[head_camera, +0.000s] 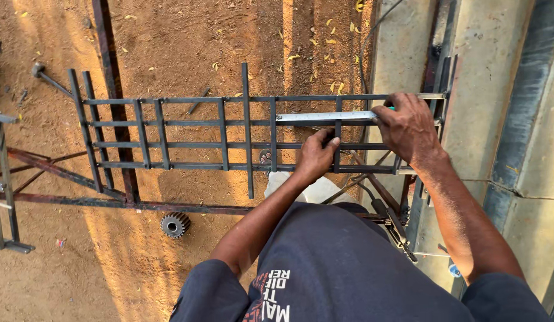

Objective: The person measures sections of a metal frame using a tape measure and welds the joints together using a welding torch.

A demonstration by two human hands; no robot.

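A dark steel grille (187,122) of welded flat bars lies flat across a rusty support frame. My right hand (408,128) grips the right end of a long shiny metal ruler (324,117), which rests along the grille's upper rails. My left hand (315,156) is closed around a short upright bar (337,128) of the grille, just below the ruler's middle. Both forearms reach forward from my dark blue shirt at the bottom of the view.
Reddish dirt ground lies under the grille, with a steel gear (175,225) below it. A rusty beam (113,77) runs away at the upper left, and a hammer (47,76) lies there. A concrete ledge (491,89) runs along the right.
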